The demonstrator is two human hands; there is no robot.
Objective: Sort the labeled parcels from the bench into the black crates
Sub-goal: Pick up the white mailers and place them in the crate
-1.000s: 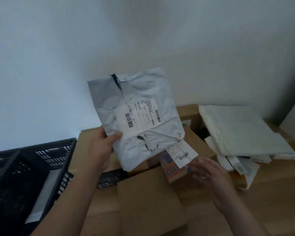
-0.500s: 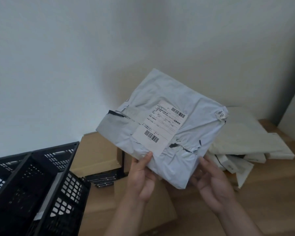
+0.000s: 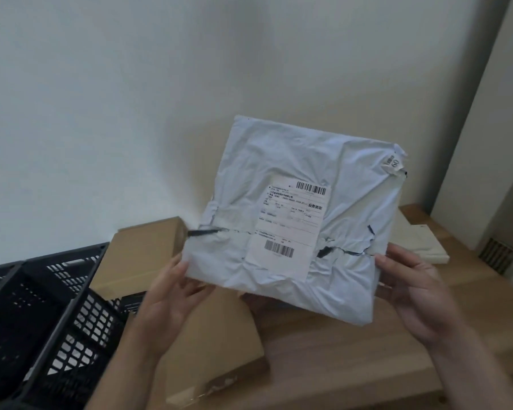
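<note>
Left hand: the left hand (image 3: 172, 294) is gripping the lower left corner of the grey mailer (image 3: 296, 220), thumb on the front face and fingers tucked behind it.
Right hand: the right hand (image 3: 409, 294) is holding the lower right edge, thumb lying along the front and fingers curling behind.
Parcel: the person is holding the grey mailer up above the wooden bench (image 3: 353, 344), face toward the camera and slightly tilted, touching nothing else.
Label: the shipping label (image 3: 290, 226) is sitting near the middle of the crumpled face, barcodes at top and bottom; the print is too small to read here.
Step in hand: the person is most likely reading the label to choose a crate.
Doing it well: keeping both grips at the corners is leaving the label uncovered; pulling the film gently taut should flatten the creases across it.
Destination: the black crates (image 3: 42, 315) are standing to the left, beside the cardboard boxes (image 3: 142, 255).
Waiting: a pale parcel (image 3: 421, 241) is lying behind the right hand.
</note>
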